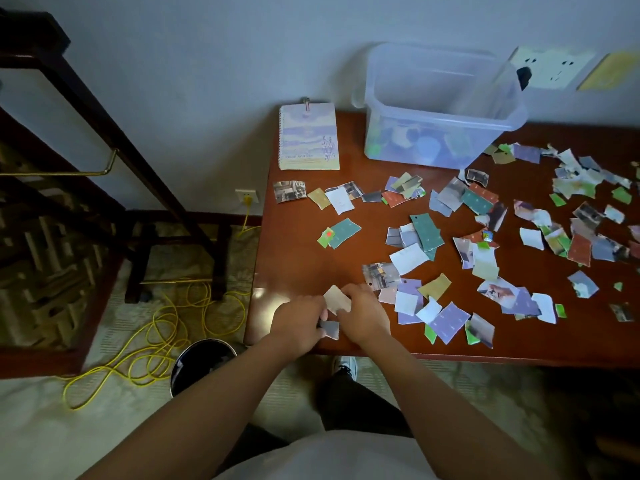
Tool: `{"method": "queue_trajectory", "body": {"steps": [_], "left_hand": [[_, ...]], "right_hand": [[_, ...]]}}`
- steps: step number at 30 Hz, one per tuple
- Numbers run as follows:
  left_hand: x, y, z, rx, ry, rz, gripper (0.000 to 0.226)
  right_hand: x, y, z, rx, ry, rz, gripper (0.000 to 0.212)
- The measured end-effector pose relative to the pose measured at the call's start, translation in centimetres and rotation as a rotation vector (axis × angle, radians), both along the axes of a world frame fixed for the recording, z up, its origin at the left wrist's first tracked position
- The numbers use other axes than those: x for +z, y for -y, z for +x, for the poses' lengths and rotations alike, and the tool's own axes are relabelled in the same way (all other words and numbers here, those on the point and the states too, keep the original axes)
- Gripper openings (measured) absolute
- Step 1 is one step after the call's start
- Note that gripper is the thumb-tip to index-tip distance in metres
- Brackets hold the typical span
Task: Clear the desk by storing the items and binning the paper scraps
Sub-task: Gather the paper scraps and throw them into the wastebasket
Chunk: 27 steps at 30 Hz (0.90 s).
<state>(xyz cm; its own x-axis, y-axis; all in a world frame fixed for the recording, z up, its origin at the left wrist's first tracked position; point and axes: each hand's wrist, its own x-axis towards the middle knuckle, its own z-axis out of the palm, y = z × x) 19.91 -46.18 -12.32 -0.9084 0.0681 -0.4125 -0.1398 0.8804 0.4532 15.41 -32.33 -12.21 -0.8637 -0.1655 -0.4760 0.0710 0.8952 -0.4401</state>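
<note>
Right, both hands are working close together at the near-left corner of the desk. The left hand is curled, gripping a grey scrap at its fingertips. The right hand has its fingers bent onto a tan scrap, pinched between the two hands. I can't tell whether more pieces are stacked under the left palm.

The loose scraps start just right of the right hand and spread well away from it, ahead and to the right. The bin is on the floor, below and left of the left hand. The notebook is straight ahead of the left hand at the far edge. The clear tub is ahead and right of the right hand.

Handling, as a judgement:
- The scraps are thin torn paper, near weightless and floppy, with no stiffness to lever on.
- They lie flat on polished wood, so the edges will be hard to get under. Take a curled corner, or slide a piece to the desk edge and pinch it there.
- Stack several in the left hand and feed them with the right.
- They'll flutter when dropped, so release low over the bin.
- The notebook is stiffer. Grip it along its long edge, opposite the spiral.
</note>
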Motion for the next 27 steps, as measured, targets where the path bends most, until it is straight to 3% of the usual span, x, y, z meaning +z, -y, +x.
{"method": "queue_trajectory", "body": {"steps": [7,11,16,19,23,27], "left_hand": [[1.2,-0.9,-3.3,0.061,0.046,0.146,0.017],[1.9,-3.1,-6.0,0.055,0.027,0.166,0.017],[1.9,-6.0,-8.7,0.044,-0.025,0.09,0.025],[1.5,-7.3,-10.0,0.059,-0.037,0.042,0.026],[0.9,-8.1,-11.1,0.077,-0.064,0.021,0.023],[0.3,-8.4,-11.4,0.053,-0.057,-0.012,0.047]], "right_hand": [[1.7,-2.9,-2.6,-0.36,-0.036,-0.16,0.048],[2.2,-5.5,-4.9,-0.413,-0.08,-0.15,0.045],[2.2,-8.8,-7.9,-0.19,-0.148,0.058,0.038],[2.5,-10.4,-9.5,-0.006,-0.093,0.148,0.038],[2.3,-11.3,-11.6,0.231,-0.002,0.231,0.057],[1.7,-11.5,-12.9,0.406,-0.043,0.294,0.075]]}}
